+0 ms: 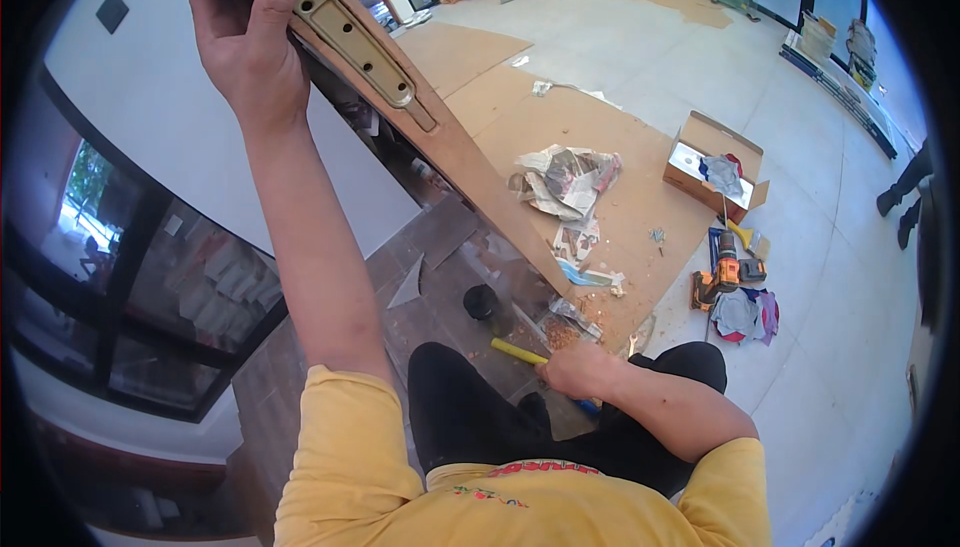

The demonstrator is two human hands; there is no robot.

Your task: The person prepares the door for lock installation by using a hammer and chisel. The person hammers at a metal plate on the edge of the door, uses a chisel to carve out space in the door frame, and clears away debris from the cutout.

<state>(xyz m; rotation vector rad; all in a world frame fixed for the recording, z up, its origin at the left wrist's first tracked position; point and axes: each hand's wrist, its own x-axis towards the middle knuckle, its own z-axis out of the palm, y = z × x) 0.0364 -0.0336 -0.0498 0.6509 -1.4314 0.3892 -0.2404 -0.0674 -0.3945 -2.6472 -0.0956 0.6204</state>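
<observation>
A long brown wooden door (480, 182) stands with its narrow edge toward me, running from the upper left down to the floor. Set along that edge is a brass-coloured metal plate (352, 39) with several dark holes; a short recess shows just below it. My left hand (250, 37) is closed around the door near the top, its thumb pressed on the plate and its fingers partly hidden behind. Low over my lap, my right hand (580, 369) is wrapped round a tool with a yellow handle (515, 350). A bit of blue shows beneath that hand; the tool's working end is hidden.
Brown sheeting (620, 187) covers the floor ahead, with crumpled newspaper (570, 182) on it. To the right lie an open cardboard box (712, 162), an orange-black cordless drill (725, 272) and rags (745, 315). A dark round object (481, 302) sits by my knee. Another person's legs (905, 197) stand far right.
</observation>
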